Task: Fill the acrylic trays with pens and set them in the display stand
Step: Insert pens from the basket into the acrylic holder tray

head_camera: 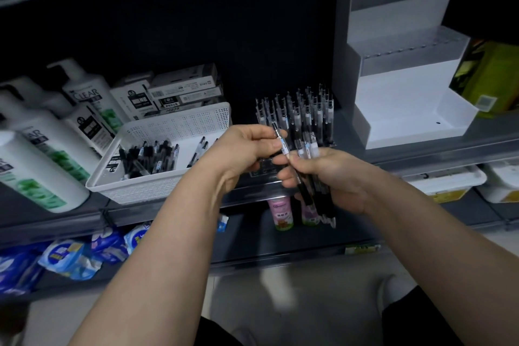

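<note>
The white stepped display stand (404,93) stood at the upper right of the frame with no tray in it that could be seen; it looked rigid and settled, so you would have had no need to shift it. Left of centre sat the white perforated basket (168,126), with loose pens (148,154) lying in its bottom. At the centre, just behind your hands, was the acrylic tray (265,170), already crowded with upright pens (297,112). Clear acrylic like that was probably stiff, slick and easy to scuff, and top-heavy once loaded, so the safe hold would have been low on both side walls, kept level all the way to the stand. Your right hand (331,177), just right of centre, had its fingers curled round a bundle of pens (317,196) whose lower ends hung out below the fist. Your left hand (247,149), touching the right at the fingertips, pinched a single pen (282,140) between thumb and fingers near its upper end. The pens looked light, stiff and smooth-barrelled, apt to slide out of a loose fist, so you would have done best to take each one by the barrel near the top and seat it straight down
</note>
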